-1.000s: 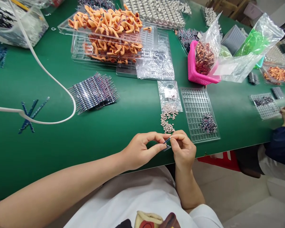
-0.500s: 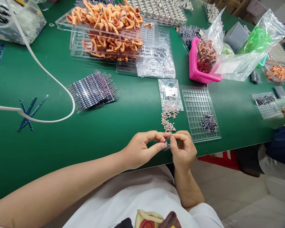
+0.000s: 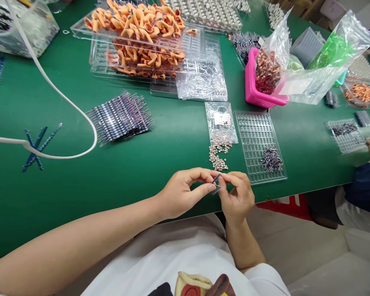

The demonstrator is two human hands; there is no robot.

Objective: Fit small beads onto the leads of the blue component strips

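The long green tabletop (image 3: 111, 181) ends in a slanting front edge at lower centre, and both hands hover near it. Its widest stretch runs left, between the forearm and a looping white cable (image 3: 64, 96). It's tighter to the right, where a clear ribbed plastic tray (image 3: 249, 139) lies just beside the right hand (image 3: 238, 197); small pinkish metallic beads (image 3: 218, 163) sit just above the fingertips. At centre, the left hand (image 3: 183, 193) pinches a small dark-blue strip (image 3: 216, 179) between thumb and fingers. The right thumb and forefinger are nearly together at its upper end; I can't tell whether they grip it.
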